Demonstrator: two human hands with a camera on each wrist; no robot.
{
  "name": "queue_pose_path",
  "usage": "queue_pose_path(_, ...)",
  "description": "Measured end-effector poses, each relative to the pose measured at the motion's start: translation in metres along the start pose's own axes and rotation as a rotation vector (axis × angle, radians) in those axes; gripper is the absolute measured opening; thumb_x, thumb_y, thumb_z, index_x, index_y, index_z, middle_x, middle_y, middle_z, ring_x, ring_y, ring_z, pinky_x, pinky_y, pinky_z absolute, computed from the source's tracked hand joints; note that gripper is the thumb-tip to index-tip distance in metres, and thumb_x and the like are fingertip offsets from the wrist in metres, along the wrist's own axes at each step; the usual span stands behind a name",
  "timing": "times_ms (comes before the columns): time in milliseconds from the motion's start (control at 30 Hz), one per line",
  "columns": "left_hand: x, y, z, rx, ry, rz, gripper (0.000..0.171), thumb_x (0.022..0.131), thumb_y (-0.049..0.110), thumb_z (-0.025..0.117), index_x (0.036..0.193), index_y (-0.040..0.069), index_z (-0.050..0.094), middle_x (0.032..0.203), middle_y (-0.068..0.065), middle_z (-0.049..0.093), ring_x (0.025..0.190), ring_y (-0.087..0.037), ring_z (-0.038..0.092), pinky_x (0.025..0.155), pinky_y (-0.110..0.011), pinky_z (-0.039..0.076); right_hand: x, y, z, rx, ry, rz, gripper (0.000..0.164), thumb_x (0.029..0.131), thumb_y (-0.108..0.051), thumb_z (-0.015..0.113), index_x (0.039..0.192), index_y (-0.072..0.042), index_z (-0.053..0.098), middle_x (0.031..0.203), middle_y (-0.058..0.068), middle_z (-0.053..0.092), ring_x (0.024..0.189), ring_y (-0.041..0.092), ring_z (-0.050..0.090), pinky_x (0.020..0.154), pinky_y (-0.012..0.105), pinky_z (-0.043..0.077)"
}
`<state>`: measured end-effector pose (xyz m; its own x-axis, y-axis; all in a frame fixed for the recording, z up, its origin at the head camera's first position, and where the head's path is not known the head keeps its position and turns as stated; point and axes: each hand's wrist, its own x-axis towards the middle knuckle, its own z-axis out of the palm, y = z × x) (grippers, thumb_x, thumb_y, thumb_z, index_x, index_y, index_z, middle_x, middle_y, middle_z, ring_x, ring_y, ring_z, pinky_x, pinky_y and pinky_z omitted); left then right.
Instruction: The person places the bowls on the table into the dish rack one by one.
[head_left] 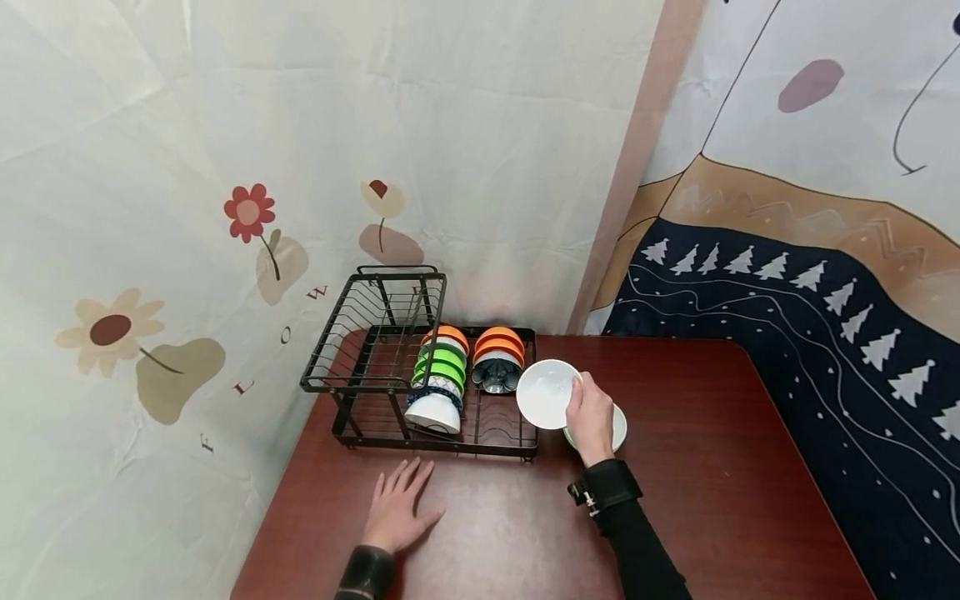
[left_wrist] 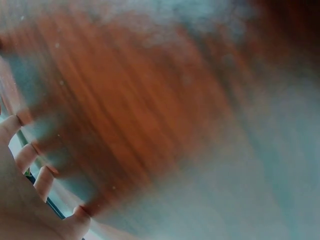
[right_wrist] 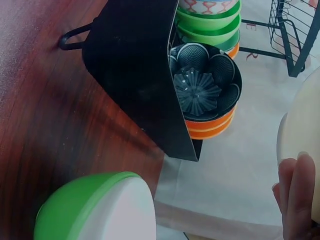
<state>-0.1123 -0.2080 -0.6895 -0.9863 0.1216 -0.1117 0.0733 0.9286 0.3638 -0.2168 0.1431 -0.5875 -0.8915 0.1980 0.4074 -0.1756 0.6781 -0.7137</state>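
My right hand [head_left: 589, 417] pinches a white bowl [head_left: 548, 394] by its rim, just right of the black dish rack [head_left: 465, 451]. The bowl's inside faces the head camera. In the right wrist view, fingers [right_wrist: 300, 192] lie against the bowl's outside [right_wrist: 300, 125]. Below that hand a green bowl with a white inside [right_wrist: 85, 210] stands on the table, partly covered in the head view. My left hand [head_left: 397, 508] rests on the tabletop in front of the rack, fingers spread, holding nothing.
Two rows of bowls stand on edge in the rack: the left row has orange, green and patterned bowls ending in a white one [head_left: 435, 413], the right row orange ones and a dark fluted bowl [head_left: 497, 373]. A wire upper basket [head_left: 322, 383] overhangs the left side. Printed cloth hangs behind.
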Motion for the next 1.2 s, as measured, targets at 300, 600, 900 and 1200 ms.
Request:
queue_pose_path(300, 0.004, 0.007, -0.010, 0.036, 0.009, 0.013, 0.085, 0.092, 0.056, 0.083, 0.164, 0.020, 0.054, 0.166, -0.017, 0.057, 0.155, -0.045, 0.051, 0.127, -0.075, 0.037, -0.001, 0.000, 0.001, -0.021, 0.022, -0.009, 0.021, 0.115, -0.009, 0.054, 0.112, 0.008, 0.065, 0.095, 0.033, 0.074, 0.094, 0.056, 0.073, 0.078, 0.065, 0.059)
queue_pose_path(600, 0.018, 0.069, -0.046, -0.139, 0.267, 0.338, 0.057, 0.101, 0.030, 0.079, 0.155, 0.017, 0.062, 0.146, -0.014, 0.073, 0.131, -0.036, 0.072, 0.107, -0.059, 0.062, -0.004, 0.001, -0.001, -0.017, 0.003, 0.002, 0.023, 0.116, -0.010, 0.053, 0.115, 0.008, 0.066, 0.098, 0.033, 0.074, 0.096, 0.055, 0.072, 0.080, 0.065, 0.059)
queue_pose_path(900, 0.085, 0.156, -0.076, -0.708, 0.084, 0.331, 0.082, 0.111, 0.034, 0.066, 0.177, 0.015, 0.022, 0.171, -0.020, 0.044, 0.111, -0.032, 0.075, 0.088, -0.047, 0.069, -0.005, -0.004, -0.001, 0.009, -0.011, -0.012, 0.022, 0.115, -0.010, 0.054, 0.117, 0.008, 0.067, 0.102, 0.033, 0.076, 0.098, 0.053, 0.075, 0.081, 0.063, 0.062)
queue_pose_path(1200, 0.111, 0.185, -0.062, -0.898, -0.032, 0.189, 0.061, 0.100, -0.004, 0.052, 0.161, 0.000, 0.046, 0.154, -0.033, 0.059, 0.137, -0.049, 0.065, 0.105, -0.058, 0.063, -0.007, -0.012, 0.007, 0.006, -0.027, -0.056, 0.018, 0.114, -0.007, 0.056, 0.112, 0.006, 0.069, 0.101, 0.031, 0.078, 0.095, 0.049, 0.078, 0.077, 0.060, 0.065)
